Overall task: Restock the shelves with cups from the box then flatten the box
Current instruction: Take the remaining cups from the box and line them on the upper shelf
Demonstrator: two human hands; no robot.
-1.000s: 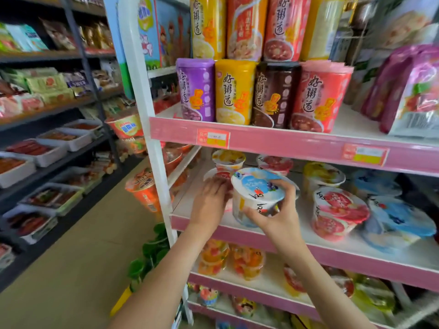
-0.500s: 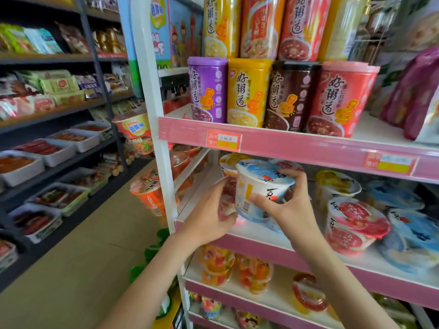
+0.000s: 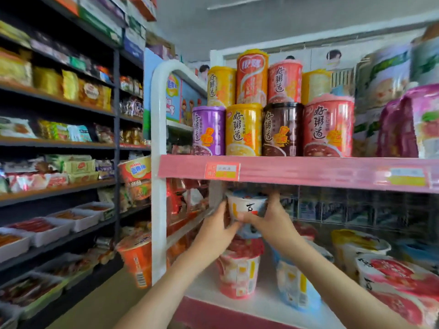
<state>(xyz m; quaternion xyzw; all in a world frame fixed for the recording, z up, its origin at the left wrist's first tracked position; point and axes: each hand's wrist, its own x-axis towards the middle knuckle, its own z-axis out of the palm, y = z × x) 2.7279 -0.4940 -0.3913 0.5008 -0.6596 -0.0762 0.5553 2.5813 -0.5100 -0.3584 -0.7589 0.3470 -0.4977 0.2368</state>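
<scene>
A white cup with a blue lid is raised just under the upper pink shelf edge. My right hand grips its right side and base. My left hand holds its left side with curled fingers. Right below it a red-lidded cup stands on the white shelf board, with a blue cup beside it. More red-lidded and yellow-lidded cups stand to the right. The box is out of view.
Tall porridge cans fill the upper shelf in two tiers. A white rack post stands left of my hands. Dark shelving with snack packs and trays lines the aisle's left side. Orange cups hang by the post.
The view tilted up and the frame is blurred. Both hands lifted the blue-lidded cup higher, above the red-lidded cup and close under the upper shelf.
</scene>
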